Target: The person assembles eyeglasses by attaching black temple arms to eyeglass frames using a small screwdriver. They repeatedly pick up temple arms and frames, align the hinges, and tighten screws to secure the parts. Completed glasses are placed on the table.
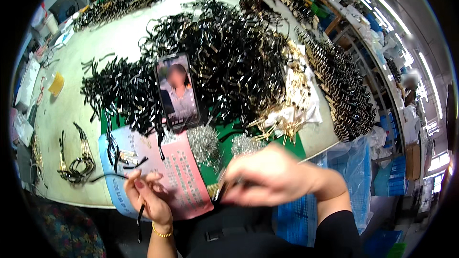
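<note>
My left hand (148, 196), with a yellow bead bracelet at the wrist, is closed on a thin black eyeglass temple (109, 176) that sticks out to the left. Another dark strip (139, 224) hangs below that hand. My right hand (267, 177) is blurred by motion; its fingers curl around something dark and shiny that I cannot make out. Beneath both hands lies a pink and blue printed sheet (179, 162), with loose temples (112, 148) at its left. Two piles of thin silver wire pieces (204, 144) sit just beyond my right hand.
A phone (177, 91) showing a person leans on a large heap of black temples (229, 57). Gold-ended temples (291, 95) lie at its right. More rows (339, 91) line the right edge. Bundled temples (76, 162) rest at left, beyond them a yellow tape roll (56, 84). Blue crates (296, 222) stand below right.
</note>
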Demonstrator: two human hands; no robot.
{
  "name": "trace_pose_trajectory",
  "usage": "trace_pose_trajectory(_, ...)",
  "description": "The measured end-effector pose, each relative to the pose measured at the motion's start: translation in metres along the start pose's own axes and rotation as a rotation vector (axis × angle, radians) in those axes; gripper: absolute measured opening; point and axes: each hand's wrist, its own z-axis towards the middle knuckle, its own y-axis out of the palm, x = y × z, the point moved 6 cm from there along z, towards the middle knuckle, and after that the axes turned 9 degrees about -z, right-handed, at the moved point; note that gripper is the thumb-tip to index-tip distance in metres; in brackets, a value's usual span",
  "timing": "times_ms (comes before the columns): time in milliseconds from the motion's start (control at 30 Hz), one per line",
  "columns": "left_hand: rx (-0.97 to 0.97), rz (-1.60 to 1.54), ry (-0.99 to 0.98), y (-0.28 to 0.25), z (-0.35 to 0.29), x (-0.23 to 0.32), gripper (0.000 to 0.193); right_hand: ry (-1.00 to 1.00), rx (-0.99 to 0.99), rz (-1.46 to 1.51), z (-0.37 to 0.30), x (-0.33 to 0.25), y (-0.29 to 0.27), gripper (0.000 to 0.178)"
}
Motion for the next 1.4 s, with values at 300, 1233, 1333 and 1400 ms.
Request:
trace_pose_trajectory(300, -0.316, 0.326, -0.306, 0.035, -0.008, -0.001, 0.018, 0.398, -0.140, 0.671, -0.047, 0.036, 0.128, 0.028)
trace_pose_trajectory(1233, -0.376, 0.080, -0.150, 0.038, -0.008, -0.001, 0.022, 0.491, -0.313, -0.691, -0.074, 0.057, 0.077, 0.064)
trace_pose_trajectory(1333, -0.308, 0.218, -0.096, 0.026, 0.002, 0.001, 0.025, 0.479, -0.304, -0.693, -0.074, 0.057, 0.076, 0.064)
trace_pose_trajectory(1400, -0.257, 0.206, -0.084, 0.023, 0.004, -0.002, 0.025, 0.481, -0.313, -0.690, -0.072, 0.057, 0.076, 0.063)
